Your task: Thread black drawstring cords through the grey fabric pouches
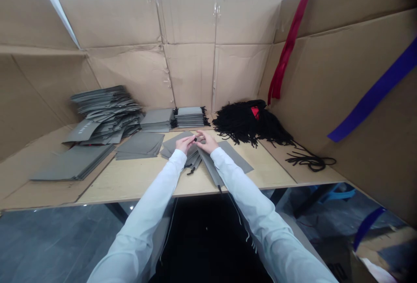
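Note:
My left hand and my right hand meet over the middle of the table, fingers pinched together around a small dark bit of black cord. Below my right wrist lies a flat grey bag, tilted, with a black cord end at its near corner. More grey pieces fan out under my hands, and a knotted black cord end pokes out there. Another grey sheet rests partly under my right forearm. My fingers hide how the cord joins the bag.
A tall, uneven grey stack stands at the back left. Lower flat piles lie beside it. A neat corded stack sits at the back centre, a heap of black cords to its right. Cardboard walls enclose the table.

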Demonstrator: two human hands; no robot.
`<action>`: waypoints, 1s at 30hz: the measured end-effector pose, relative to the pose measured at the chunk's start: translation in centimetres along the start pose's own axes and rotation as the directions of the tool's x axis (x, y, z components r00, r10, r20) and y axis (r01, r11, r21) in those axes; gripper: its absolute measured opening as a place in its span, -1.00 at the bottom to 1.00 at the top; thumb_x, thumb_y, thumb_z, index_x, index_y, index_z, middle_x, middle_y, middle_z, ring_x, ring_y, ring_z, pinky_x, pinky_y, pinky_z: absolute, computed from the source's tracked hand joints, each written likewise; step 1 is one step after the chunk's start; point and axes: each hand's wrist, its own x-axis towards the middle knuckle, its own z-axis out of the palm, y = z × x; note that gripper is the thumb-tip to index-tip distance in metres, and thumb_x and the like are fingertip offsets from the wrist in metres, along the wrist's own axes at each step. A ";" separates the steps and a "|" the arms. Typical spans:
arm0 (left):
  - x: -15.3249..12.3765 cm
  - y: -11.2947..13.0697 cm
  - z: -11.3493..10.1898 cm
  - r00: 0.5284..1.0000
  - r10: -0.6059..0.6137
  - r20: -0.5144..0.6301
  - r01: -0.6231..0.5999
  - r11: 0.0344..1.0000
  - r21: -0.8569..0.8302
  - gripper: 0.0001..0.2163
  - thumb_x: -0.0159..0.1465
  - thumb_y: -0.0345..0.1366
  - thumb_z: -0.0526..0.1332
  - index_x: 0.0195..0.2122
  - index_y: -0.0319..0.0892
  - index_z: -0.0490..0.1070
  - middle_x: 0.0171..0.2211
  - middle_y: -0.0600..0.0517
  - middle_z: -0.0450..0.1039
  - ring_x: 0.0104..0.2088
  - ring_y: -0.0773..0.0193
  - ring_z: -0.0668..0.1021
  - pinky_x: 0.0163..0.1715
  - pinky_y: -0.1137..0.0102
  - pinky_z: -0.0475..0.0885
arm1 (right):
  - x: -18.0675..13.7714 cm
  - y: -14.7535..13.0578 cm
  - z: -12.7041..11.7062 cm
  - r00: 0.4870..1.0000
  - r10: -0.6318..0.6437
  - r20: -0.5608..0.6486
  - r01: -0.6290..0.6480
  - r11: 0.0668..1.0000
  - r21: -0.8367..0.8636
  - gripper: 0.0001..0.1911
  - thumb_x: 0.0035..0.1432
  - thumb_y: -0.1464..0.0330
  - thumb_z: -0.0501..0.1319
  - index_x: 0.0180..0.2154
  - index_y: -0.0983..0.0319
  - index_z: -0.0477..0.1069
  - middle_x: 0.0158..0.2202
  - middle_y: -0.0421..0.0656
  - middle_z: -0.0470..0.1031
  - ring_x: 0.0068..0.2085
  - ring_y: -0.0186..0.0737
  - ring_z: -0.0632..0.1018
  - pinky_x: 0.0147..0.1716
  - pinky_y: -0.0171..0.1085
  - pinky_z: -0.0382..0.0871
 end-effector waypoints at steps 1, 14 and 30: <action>0.0 0.0 0.0 1.000 -0.004 0.004 0.004 1.000 0.013 -0.84 -0.21 -0.43 0.31 -0.55 -0.35 0.44 -0.50 -0.07 0.46 -0.45 0.32 0.47 -0.30 0.39 0.37 | -0.1 -0.2 0.0 1.000 -0.018 -0.017 0.019 0.999 0.051 -0.49 -0.20 0.36 0.21 -0.11 0.21 0.20 -0.26 -0.20 0.40 -0.41 -0.40 0.44 -0.30 -0.34 0.30; 1.1 -1.1 -0.9 0.989 0.146 0.001 -0.142 0.957 0.252 -0.77 -0.23 -0.27 0.31 -0.55 -0.31 0.47 -0.57 -0.04 0.44 -0.53 0.31 0.45 -0.38 0.37 0.36 | -0.3 -0.5 1.8 0.970 -0.041 -0.239 0.021 0.996 -0.085 -0.88 -0.17 0.34 0.13 -0.62 0.25 0.27 -0.53 -0.19 0.39 -0.45 -0.35 0.40 -0.37 -0.35 0.28; 0.9 -1.1 -0.2 0.994 0.102 -0.039 -0.094 0.981 0.172 -0.78 -0.24 -0.33 0.32 -0.54 -0.33 0.45 -0.59 -0.03 0.43 -0.53 0.34 0.44 -0.37 0.39 0.34 | -0.6 -0.5 1.9 0.964 0.048 -0.260 -0.065 0.996 -0.056 -0.85 -0.24 0.33 0.15 -0.61 0.24 0.19 -0.57 -0.23 0.33 -0.52 -0.39 0.37 -0.46 -0.36 0.28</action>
